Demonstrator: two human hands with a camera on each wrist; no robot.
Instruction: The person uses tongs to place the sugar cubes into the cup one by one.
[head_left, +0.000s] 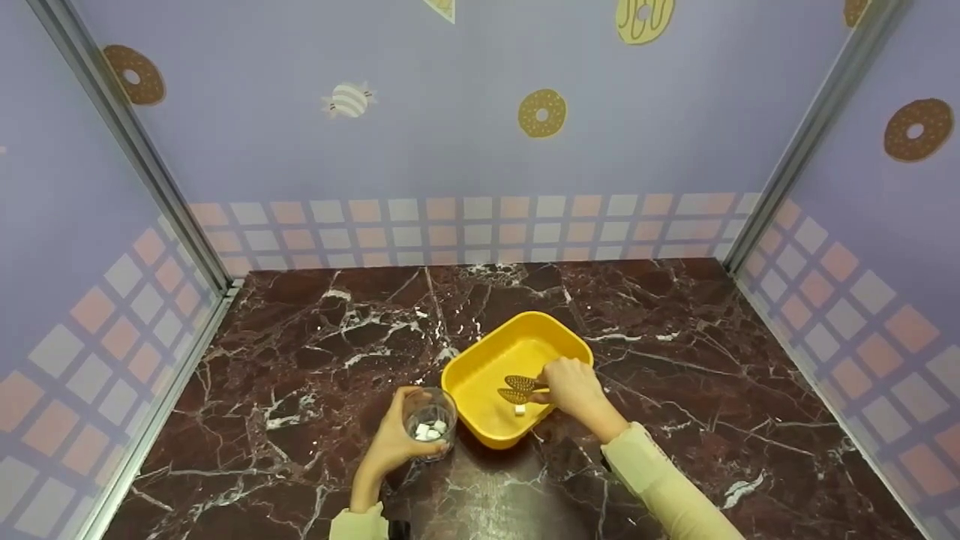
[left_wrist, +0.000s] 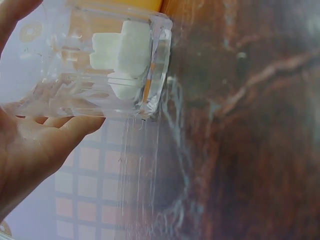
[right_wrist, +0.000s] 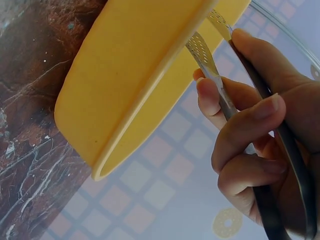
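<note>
My left hand (head_left: 396, 438) grips a clear glass (head_left: 433, 409) that stands on the table just left of the yellow basin. Several white cubes (left_wrist: 132, 50) lie at the glass's bottom. With my right hand (head_left: 573, 389) I hold metal tongs (right_wrist: 227, 95) that have perforated heads and dark handles. The tong heads are apart, over the inside of the yellow basin (head_left: 480, 346). One white cube (head_left: 520, 410) is in the basin, just below the tong heads in the head view. In the right wrist view the basin's wall hides the tong tips.
A dark red marble-patterned tabletop (head_left: 300, 360) lies under everything, with small white specks on it left of the basin. Purple walls (head_left: 450, 150) with printed squares and doughnuts enclose the back and both sides.
</note>
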